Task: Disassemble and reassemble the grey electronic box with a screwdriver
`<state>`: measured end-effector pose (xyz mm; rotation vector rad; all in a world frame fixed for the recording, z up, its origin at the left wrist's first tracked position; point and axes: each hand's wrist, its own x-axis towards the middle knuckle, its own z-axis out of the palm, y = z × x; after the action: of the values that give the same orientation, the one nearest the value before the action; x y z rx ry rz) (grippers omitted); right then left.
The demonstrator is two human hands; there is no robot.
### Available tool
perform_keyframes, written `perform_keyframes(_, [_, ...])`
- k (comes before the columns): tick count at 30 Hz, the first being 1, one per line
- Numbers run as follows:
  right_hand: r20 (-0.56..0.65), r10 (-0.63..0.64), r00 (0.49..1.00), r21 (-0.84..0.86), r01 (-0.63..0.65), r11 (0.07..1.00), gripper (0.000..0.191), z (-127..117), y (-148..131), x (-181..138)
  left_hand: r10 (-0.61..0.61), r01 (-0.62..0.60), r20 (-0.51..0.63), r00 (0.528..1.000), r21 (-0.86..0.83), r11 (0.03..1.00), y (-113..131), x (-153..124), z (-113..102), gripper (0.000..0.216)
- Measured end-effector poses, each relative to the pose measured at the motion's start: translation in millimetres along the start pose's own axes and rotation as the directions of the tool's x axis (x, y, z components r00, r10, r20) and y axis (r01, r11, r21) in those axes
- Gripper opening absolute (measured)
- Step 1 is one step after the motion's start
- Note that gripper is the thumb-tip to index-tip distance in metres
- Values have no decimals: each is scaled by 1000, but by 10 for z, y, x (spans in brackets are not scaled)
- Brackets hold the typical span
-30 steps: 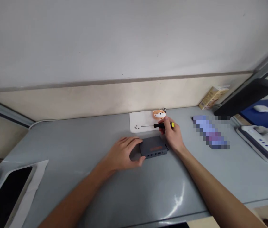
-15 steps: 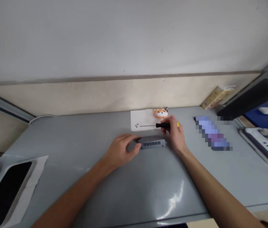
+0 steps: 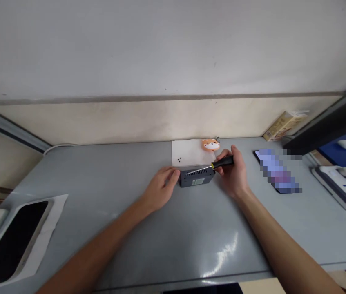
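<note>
Right hand (image 3: 233, 175) clamps a black-handled screwdriver (image 3: 222, 162); left hand (image 3: 159, 190) grips the vented dark box (image 3: 197, 177) at frame centre.
The box now shows its label (image 3: 197, 182); the shaft (image 3: 200, 170), earlier over the white paper (image 3: 188, 152), crosses it.

Dark grey rectangular box (image 3: 202, 183) rolled over: orange-marked face gone from view, pale label now showing below the vent slots. Black-handled, thin metal-shafted screwdriver (image 3: 223, 161) moved off the white paper sheet (image 3: 188, 150); shaft now slants across the vents. Right hand (image 3: 234, 175) raised its handle end.
</note>
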<state>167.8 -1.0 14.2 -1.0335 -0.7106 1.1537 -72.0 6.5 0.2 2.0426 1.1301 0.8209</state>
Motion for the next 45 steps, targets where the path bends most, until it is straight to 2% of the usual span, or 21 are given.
perform_keyframes(3, [15, 10, 1000, -28, -9, 1000, 54, 6, 18, -10, 79, -79, -81, 994, 3, 997, 4, -34, -13, 32])
perform_keyframes(5, [20, 13, 1000, -60, -12, 998, 55, 7, 31, -14, 173, -166, -154, 973, 56, 984, 11, -65, -28, 26])
perform_keyframes(9, [23, 39, 999, -59, -37, 998, 53, 5, 49, -13, 434, -395, -207, 877, 205, 895, 23, -98, -37, 25])
perform_keyframes(12, [18, 44, 999, -42, -43, 998, 51, 2, 57, -6, 529, -470, -188, 828, 283, 836, 19, -88, -19, 26])
perform_keyframes(18, [14, 14, 1000, -47, -14, 999, 50, -26, 37, 20, 526, -439, -134, 840, 404, 803, -35, -65, -13, 17])
perform_keyframes(22, [-54, -15, 998, -57, 12, 998, 52, -61, 60, 57, 550, -465, -8, 835, 524, 713, -76, -57, -87, 20])
perform_keyframes(26, [-92, -49, 995, -248, 24, 969, 53, -61, 163, 72, 604, -539, 83, 793, 559, 630, -84, -50, -141, 25])
perform_keyframes(30, [39, -70, 997, -410, 80, 909, 53, -36, 227, 50, 635, -549, 59, 770, 569, 612, -68, -55, -102, 24])
perform_keyframes(34, [122, -77, 990, -474, 127, 871, 52, -24, 215, 27, 621, -531, -38, 783, 479, 699, -65, -60, -42, 22])
perform_keyframes(38, [99, -50, 994, -419, 87, 904, 53, -21, 212, 25, 612, -527, -103, 784, 411, 744, -66, -48, -35, 21])
perform_keyframes(41, [24, -16, 1000, -302, 23, 953, 51, -40, 209, 49, 612, -528, -133, 780, 386, 757, -28, -35, -59, 20])
perform_keyframes(45, [-106, 43, 993, -33, -47, 998, 46, -116, 144, 131, 538, -473, -143, 831, 326, 818, 121, -5, -84, 17])
